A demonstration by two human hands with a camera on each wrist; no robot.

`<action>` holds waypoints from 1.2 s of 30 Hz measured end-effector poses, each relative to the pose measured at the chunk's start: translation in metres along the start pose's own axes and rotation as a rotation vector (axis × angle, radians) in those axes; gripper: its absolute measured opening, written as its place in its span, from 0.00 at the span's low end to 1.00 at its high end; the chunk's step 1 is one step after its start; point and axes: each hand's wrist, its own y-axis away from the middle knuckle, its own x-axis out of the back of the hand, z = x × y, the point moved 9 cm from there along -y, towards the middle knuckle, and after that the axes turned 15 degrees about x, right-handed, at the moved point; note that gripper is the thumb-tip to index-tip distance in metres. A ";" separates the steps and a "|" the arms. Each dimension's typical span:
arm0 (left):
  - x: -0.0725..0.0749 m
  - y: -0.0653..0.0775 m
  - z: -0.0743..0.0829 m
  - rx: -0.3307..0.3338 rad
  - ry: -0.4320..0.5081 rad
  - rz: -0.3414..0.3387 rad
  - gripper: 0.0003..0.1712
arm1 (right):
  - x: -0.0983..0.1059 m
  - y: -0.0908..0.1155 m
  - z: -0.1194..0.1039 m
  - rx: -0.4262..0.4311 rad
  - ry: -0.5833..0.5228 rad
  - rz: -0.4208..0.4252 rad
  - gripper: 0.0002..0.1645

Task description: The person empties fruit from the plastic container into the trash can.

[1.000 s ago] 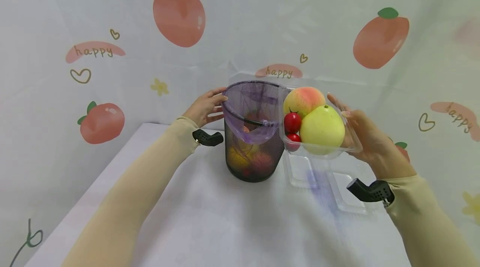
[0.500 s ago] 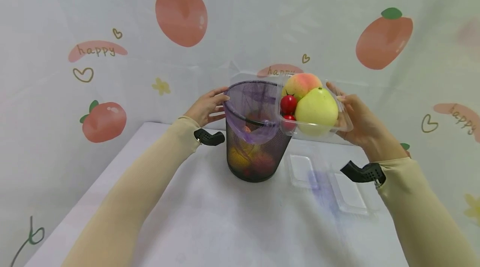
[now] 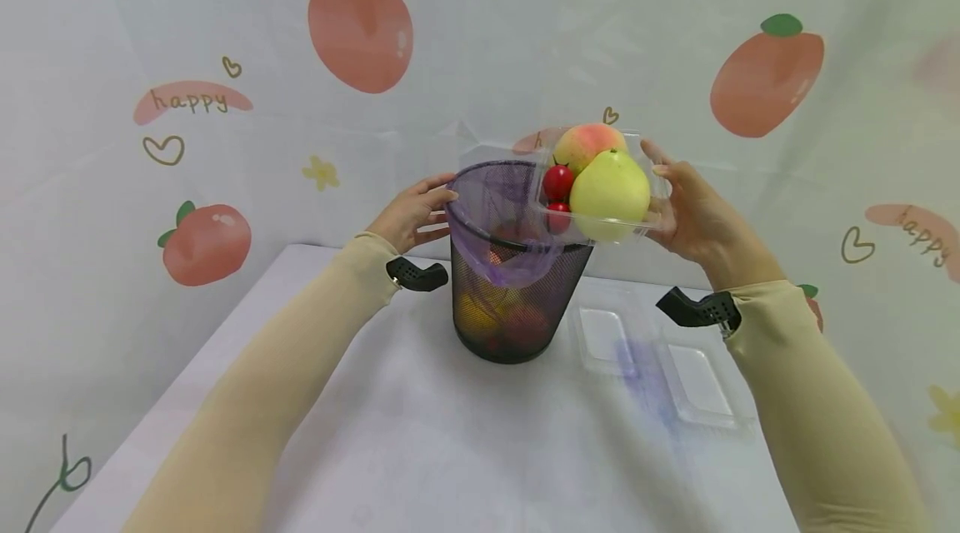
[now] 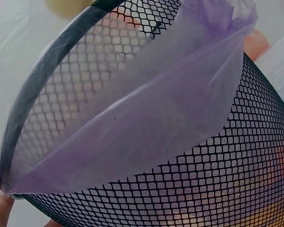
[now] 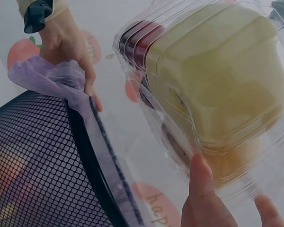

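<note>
In the head view my left hand (image 3: 408, 216) grips the left rim of a black mesh wastebasket (image 3: 558, 296), thumb at the rim and fingers outside. A purple plastic bag (image 3: 517, 268) lines it and folds over the rim. Through the mesh show yellow and red fruits (image 3: 480, 315) at the bottom. My right hand (image 3: 701, 212) holds a clear plastic container (image 3: 585, 220) from its right side, raised and tilted at the basket's right rim. Inside lie a yellow-green pear (image 3: 611, 190), a peach (image 3: 588, 141) and two small red tomatoes (image 3: 558, 181).
Clear plastic, shaped like an open container (image 3: 697, 383) with two recesses, lies on the white table (image 3: 420, 450) right of the basket. A bluish-purple patch (image 3: 647, 375) shows between the recesses. Close behind hangs a white curtain (image 3: 465, 42) with fruit prints.
My right hand has lifted the fruit container and moved it left, so it now overlaps the basket's right rim. The left hand and the basket have stayed in place.
</note>
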 end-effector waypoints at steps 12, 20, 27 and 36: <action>0.000 0.001 0.000 -0.005 -0.001 -0.011 0.28 | 0.013 -0.017 0.006 -0.022 0.013 0.171 0.40; 0.000 0.001 0.000 -0.001 -0.009 -0.004 0.28 | 0.016 -0.028 0.005 -0.028 0.111 0.237 0.37; 0.000 0.003 0.000 0.000 -0.007 -0.003 0.28 | 0.015 -0.033 0.001 -0.022 0.156 0.259 0.37; 0.001 0.003 0.000 -0.005 -0.012 -0.001 0.28 | 0.014 -0.041 -0.006 0.009 0.288 0.260 0.38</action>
